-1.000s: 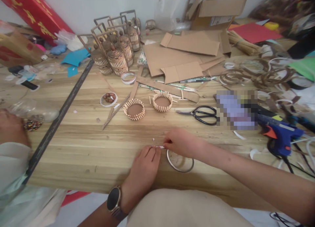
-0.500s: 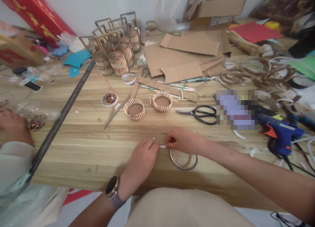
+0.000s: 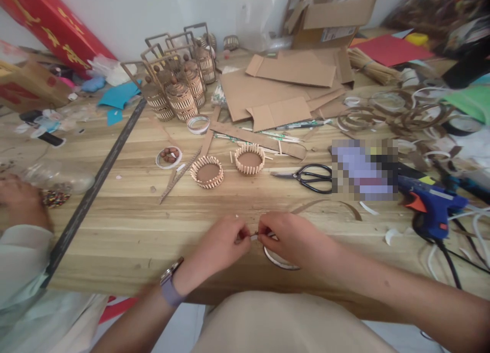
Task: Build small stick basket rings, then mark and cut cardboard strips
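Close to the table's front edge, my left hand [image 3: 224, 243] pinches one end of a thin strip [image 3: 254, 235]. My right hand [image 3: 287, 235] pinches the same strip a short way to the right, fingertips almost meeting the left ones. A brown, curved length of strip [image 3: 350, 208] shows on the table beyond my right hand; whether it is the same piece I cannot tell. Under my right hand lies a pale-edged ring [image 3: 281, 263], partly hidden. Farther back stand two round baskets with short wooden sticks around cardboard bases, the left basket [image 3: 207, 173] and the right basket [image 3: 249, 160].
Black-handled scissors [image 3: 314, 178] and a blue glue gun [image 3: 432, 210] with cords lie to the right. Behind are cardboard pieces [image 3: 275, 108], several handled stick lanterns [image 3: 181, 97] and a tape ring holding brown beads [image 3: 169, 157]. Another person's hand [image 3: 23, 199] rests at the far left.
Both hands have drawn closer together and turned, with the strip pinched between them. A brown curved strip now shows behind my right hand. The ring is more covered.
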Available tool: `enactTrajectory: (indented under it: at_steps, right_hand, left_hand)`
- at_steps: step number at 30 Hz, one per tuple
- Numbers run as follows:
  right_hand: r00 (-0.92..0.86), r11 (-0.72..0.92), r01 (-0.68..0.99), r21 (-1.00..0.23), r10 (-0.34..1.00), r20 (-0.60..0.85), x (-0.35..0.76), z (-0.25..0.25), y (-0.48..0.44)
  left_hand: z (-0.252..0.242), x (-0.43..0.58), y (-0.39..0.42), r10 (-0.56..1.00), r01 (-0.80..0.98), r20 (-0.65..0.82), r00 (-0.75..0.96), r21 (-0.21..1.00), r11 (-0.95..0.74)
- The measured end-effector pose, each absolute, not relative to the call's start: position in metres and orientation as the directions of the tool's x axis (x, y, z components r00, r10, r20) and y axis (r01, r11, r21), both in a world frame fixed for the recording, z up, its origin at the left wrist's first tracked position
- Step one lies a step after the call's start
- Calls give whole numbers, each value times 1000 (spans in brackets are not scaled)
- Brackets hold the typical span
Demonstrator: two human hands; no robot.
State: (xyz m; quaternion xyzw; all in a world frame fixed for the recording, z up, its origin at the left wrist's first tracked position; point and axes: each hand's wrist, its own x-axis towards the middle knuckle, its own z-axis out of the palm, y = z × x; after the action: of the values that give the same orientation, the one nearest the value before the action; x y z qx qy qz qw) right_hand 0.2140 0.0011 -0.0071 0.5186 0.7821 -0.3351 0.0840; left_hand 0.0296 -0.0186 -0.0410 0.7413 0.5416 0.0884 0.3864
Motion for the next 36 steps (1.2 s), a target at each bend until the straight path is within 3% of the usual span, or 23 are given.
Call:
enactTrajectory:
  at_steps: [5,9,12,16,19,23,25,27,31,36]
  right_hand:
    - [-519,397,845,-358,770,-372,214,-8,-15]
    - [-680,667,733,-134,714,-167,217,-14,-31]
    - [-757,757,653,-13,652,-50,219,-16,-39]
    - [-756,763,646,2,640,133,224,-17,-50]
    - [-775,797,599,-74,601,196,230,-14,-58]
    - [-756,726,592,-350,650,69,244,4,-44]
    - [-660,506,672,-541,741,-126,250,15,-23]
    - [-614,282,681,-676,723,-317,252,21,0]
    - [-624,63,684,-727,566,-538,247,7,26]
    - [-627,107,696,-710,572,-528,239,-27,24]
  left_hand:
    - [-37,34,-18,849,690,-396,349,722,53]
    - [-39,35,-20,848,608,-428,313,776,168]
    - [-39,37,-21,849,582,-427,312,792,184]
    - [-39,37,-20,842,578,-440,312,791,200]
    - [-40,29,-15,871,624,-441,217,749,223]
    - [-40,15,-11,821,676,-514,248,699,234]
    - [-40,11,-11,767,711,-562,310,672,205]
    - [-40,9,-12,753,725,-565,337,666,176]
    - [-43,5,-14,818,723,-474,326,682,108]
    - [-41,5,-21,835,812,-403,376,577,-87]
